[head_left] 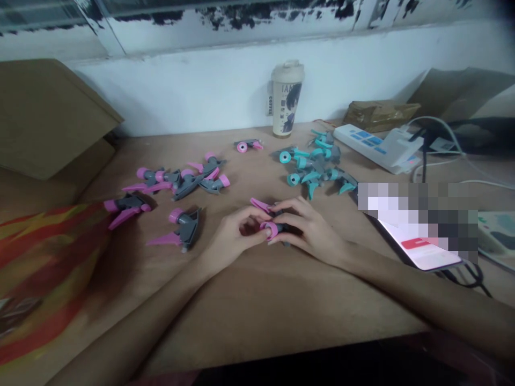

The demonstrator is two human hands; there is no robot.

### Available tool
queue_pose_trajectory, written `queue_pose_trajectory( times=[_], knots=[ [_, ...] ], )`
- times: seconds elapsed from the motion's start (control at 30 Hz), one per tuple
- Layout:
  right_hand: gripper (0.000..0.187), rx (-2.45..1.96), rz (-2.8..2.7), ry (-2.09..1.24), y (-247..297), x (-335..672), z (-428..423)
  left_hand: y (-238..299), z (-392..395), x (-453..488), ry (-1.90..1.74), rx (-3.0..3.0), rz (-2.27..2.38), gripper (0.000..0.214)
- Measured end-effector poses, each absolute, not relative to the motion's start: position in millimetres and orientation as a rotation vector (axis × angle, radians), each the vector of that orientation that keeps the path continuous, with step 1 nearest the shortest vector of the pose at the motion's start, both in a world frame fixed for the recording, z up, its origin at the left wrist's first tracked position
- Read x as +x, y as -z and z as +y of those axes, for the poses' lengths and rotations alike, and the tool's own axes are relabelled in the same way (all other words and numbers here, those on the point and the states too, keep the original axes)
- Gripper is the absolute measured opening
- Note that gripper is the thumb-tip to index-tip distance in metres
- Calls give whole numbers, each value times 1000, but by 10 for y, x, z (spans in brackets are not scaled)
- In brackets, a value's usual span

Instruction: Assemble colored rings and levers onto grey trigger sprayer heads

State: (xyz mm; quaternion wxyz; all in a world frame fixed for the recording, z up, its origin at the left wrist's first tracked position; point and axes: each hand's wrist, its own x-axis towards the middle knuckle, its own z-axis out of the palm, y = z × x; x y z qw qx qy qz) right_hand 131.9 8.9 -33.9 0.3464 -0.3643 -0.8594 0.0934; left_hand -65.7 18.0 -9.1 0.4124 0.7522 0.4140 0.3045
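Between my two hands, low over the near middle of the table, is a pink and grey trigger sprayer head [269, 230]. My left hand [235, 230] is closed on its pink collar side, thumb and fingers at the ring. From the other side my right hand [311, 228] grips the grey body, which its fingers partly cover; the pink trigger sticks out at the upper left. Several more pink and grey sprayer heads [187, 228] lie to the left. A pile of teal and grey sprayer heads [316, 163] is at the right, beyond my right hand.
A lidded coffee tumbler [287, 102] stands by the wall. On the right are a white power strip [368, 145] with cables and a lit phone [436, 260]. A cardboard box [52, 118] and a red and yellow striped bag [52, 268] occupy the left side.
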Motion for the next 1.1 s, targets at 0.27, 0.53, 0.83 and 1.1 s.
queue_pose_trajectory(
  times=[0.27, 0.53, 0.83, 1.1],
  knots=[
    [24, -948, -2238, -171, 296, 1288, 28, -1, 228, -682, -590, 1710, 927, 18],
    [28, -950, -2244, -104, 334, 1269, 33, -41, 161, -618, -617, 1769, 999, 16],
    [28, -991, -2249, -98, 309, 1258, 56, 7, 147, -659, -681, 1915, 1041, 17],
    [25, -1132, -2159, -59, 294, 1169, -40, 72, 154, -653, -752, 1727, 1070, 19]
  ],
)
